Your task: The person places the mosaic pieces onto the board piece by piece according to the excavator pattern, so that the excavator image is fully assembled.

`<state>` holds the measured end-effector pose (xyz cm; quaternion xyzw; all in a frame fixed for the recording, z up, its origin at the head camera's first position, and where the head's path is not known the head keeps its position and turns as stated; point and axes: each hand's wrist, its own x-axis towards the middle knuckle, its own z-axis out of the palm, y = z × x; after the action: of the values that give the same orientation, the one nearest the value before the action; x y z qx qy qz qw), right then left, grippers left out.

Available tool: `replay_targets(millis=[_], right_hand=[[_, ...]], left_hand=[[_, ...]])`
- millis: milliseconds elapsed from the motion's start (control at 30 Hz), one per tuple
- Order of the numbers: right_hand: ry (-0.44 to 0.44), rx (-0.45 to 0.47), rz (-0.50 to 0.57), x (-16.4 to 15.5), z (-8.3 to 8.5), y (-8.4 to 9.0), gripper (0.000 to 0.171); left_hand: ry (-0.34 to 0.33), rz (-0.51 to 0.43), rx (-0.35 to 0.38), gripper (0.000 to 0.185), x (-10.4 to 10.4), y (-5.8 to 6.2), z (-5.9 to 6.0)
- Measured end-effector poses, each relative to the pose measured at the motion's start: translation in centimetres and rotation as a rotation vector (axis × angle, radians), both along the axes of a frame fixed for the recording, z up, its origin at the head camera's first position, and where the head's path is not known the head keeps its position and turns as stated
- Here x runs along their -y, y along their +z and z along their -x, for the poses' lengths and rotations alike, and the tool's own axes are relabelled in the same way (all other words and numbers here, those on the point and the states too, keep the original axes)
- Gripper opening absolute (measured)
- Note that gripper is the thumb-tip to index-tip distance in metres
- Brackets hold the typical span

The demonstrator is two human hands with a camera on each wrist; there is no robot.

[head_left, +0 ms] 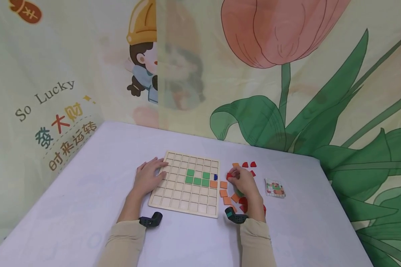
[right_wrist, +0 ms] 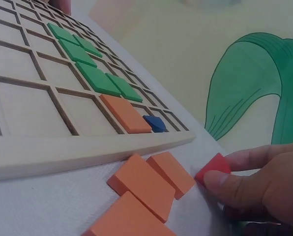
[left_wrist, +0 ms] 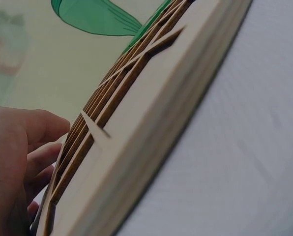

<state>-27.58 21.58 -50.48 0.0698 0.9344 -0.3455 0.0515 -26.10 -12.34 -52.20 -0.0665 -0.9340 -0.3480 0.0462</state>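
**Left hand on the grid board, right hand pinching a red tile**

Both forearms, in beige sleeves, reach up from six o'clock across the pale table [head_left: 87,178]. The left hand [head_left: 149,177] lies palm down, its fingers relaxed and spread over the nine o'clock edge of the wooden grid board [head_left: 173,193]; it grasps nothing. The left wrist view shows those fingers resting against the board's rim. The right hand [head_left: 243,182] sits just off the board's three o'clock side, knuckles up, with thumb and forefinger pinching a small red tile [right_wrist: 213,167] that touches the table. A black wrist camera [head_left: 235,216] is strapped under each forearm.

The board lies flat near the table's middle. Five green tiles [head_left: 197,178] fill cells toward its one o'clock part, an orange square tile [right_wrist: 125,113] sits in the cell at their three o'clock end, and a small blue piece [right_wrist: 155,123] lies in the edge cell just beyond.

Loose orange tiles [right_wrist: 151,179] lie on the table between the board's edge and the right hand, just beside the pinched tile. More red pieces [head_left: 248,164] are scattered at twelve o'clock of the hand, and others show at six o'clock, partly hidden under the wrist. A patterned card [head_left: 275,187] lies at three o'clock of the hand, apart from it.

A printed cloth backdrop [head_left: 287,74] with a tulip and a cartoon figure hangs behind the table.
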Motion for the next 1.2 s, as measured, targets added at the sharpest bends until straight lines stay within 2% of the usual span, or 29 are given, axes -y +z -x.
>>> replay_targets(millis=[200,367,533,633,800,933,1200], right_hand=[[0.01,-0.116,0.02,1.1,-0.1,0.4,0.029],[0.013,-0.095,0.126,2.7,-0.4,1.2,0.023],[0.098,-0.107,0.179,4.1,-0.5,1.3,0.03],[0.119,-0.126,0.207,5.0,-0.7,1.4,0.028],[0.108,-0.151,0.249,6.1,-0.8,1.3,0.014],[0.078,-0.151,0.283,6.9,-0.9,1.4,0.015],[0.202,-0.225,0.196,7.8,-1.0,1.0,0.026]], left_hand=[[0.002,0.011,0.003,0.04,0.0,0.0,0.0],[0.001,0.02,0.0,0.039,0.1,-0.1,-0.1],[0.002,0.024,-0.008,0.039,0.2,-0.1,-0.1],[0.0,0.022,-0.013,0.039,0.3,-0.1,-0.1],[-0.003,0.02,-0.014,0.039,0.3,0.0,-0.1],[-0.002,0.013,-0.009,0.039,0.2,0.1,0.0],[-0.004,0.023,-0.005,0.04,0.0,-0.1,0.0]])
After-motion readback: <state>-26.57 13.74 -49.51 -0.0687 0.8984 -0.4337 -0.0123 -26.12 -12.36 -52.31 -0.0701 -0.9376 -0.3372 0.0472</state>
